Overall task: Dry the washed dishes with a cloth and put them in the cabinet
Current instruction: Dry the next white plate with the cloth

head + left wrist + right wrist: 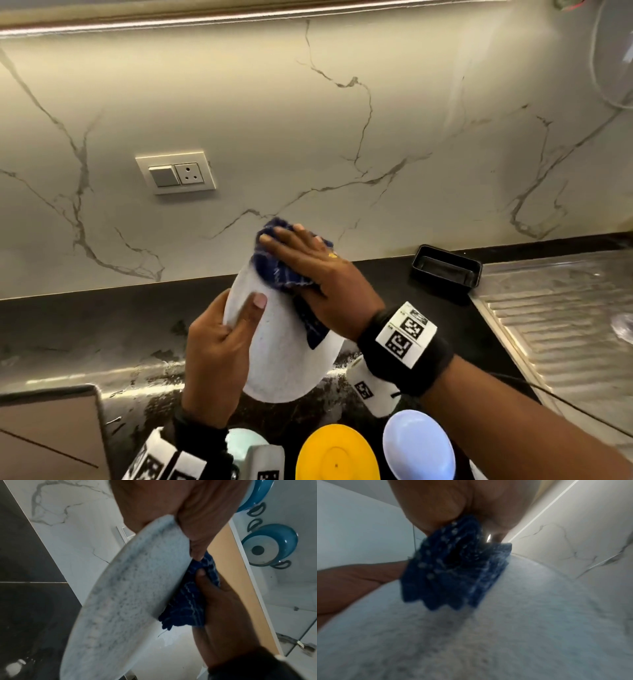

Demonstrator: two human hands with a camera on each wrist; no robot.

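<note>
Mid-dry: speckled plate (291, 356) tilted above counter, left hand (215, 363) clamping its rim, right hand (318, 274) flat, pressing blue cloth (291, 270) on its upper face. Below grip, yellow plate (337, 455) and white bowl (418, 445) left.

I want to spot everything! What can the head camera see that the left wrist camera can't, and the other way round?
Only the head view shows the wall socket, black tray, yellow plate and steel drainboard. Only the left wrist view shows blue pots. Both show the speckled plate, the left hand gripping its edge, and the right hand pressing the blue cloth on it.
</note>
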